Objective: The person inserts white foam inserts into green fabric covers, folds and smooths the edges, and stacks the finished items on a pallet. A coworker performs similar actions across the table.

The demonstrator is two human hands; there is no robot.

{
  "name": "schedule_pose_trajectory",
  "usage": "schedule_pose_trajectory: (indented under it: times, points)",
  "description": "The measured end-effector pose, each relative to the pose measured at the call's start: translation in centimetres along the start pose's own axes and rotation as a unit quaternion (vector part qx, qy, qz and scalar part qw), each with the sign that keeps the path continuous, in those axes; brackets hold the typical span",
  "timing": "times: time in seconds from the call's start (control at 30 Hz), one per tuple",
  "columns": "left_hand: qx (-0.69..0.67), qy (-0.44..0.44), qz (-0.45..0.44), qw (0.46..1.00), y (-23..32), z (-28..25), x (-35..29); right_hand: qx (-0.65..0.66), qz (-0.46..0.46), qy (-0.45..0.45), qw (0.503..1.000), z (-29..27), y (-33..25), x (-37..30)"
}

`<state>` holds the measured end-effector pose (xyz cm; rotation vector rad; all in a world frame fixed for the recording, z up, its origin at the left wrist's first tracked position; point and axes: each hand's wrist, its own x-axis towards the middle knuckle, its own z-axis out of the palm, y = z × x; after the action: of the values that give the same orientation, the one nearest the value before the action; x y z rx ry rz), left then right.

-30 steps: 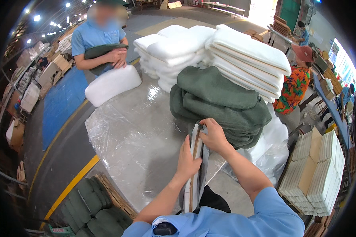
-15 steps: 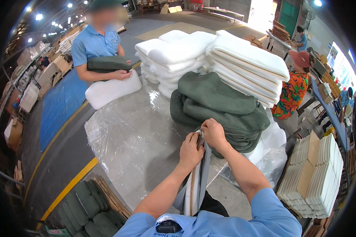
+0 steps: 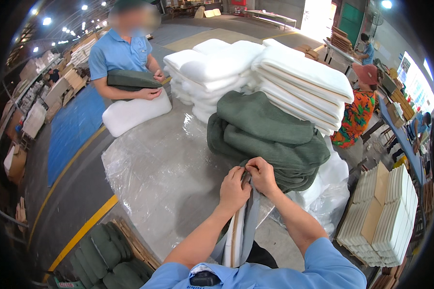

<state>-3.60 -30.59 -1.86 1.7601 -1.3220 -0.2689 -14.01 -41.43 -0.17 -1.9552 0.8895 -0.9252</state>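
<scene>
Pinching the cover (image 3: 254, 214), left hand (image 3: 234, 187) and right hand (image 3: 262, 175) sit close together; an uneven pull could leave the pad (image 3: 233, 236) bunched.

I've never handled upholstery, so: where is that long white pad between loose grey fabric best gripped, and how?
Probably at its far end, one hand from each side: the long white pad turns a narrow edge up, pointing away from the person, with grey fabric flanking it.

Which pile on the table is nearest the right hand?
The crumpled dark-green fabric pile, just beyond the right hand. The left white stack and right white stack stand farther back.
</scene>
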Motion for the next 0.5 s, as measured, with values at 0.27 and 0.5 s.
schedule_pose_trajectory:
  times: [0.27, 0.5]
  points:
    - [-0.134, -0.086, -0.067, 0.985, -1.3, -0.7, 2.4, 0.238, 0.077, 0.005, 0.968, 0.6, 2.2, -0.8]
    - [-0.161, -0.04, -0.089, 0.982, -2.5, -4.0, 1.5, 0.368, 0.128, 0.07, 0.918, 3.9, 4.0, -2.8]
